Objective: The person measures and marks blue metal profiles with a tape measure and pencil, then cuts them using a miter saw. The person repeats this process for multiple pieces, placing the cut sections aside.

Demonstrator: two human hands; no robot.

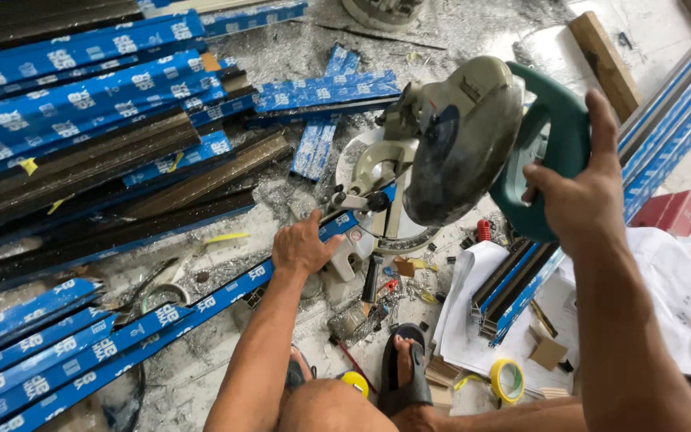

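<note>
My right hand grips the green handle of a grey mitre saw, whose head is raised over its round base. My left hand presses down on a long blue-wrapped metal profile that runs from the lower left up to the saw's fence. The profile's end lies under the saw head and is partly hidden by it.
Stacks of blue-wrapped and dark profiles fill the left. Short offcuts lie behind the saw. Papers, a yellow tape roll, a red box and more profiles sit at right. Metal shavings cover the floor. My sandalled foot is below.
</note>
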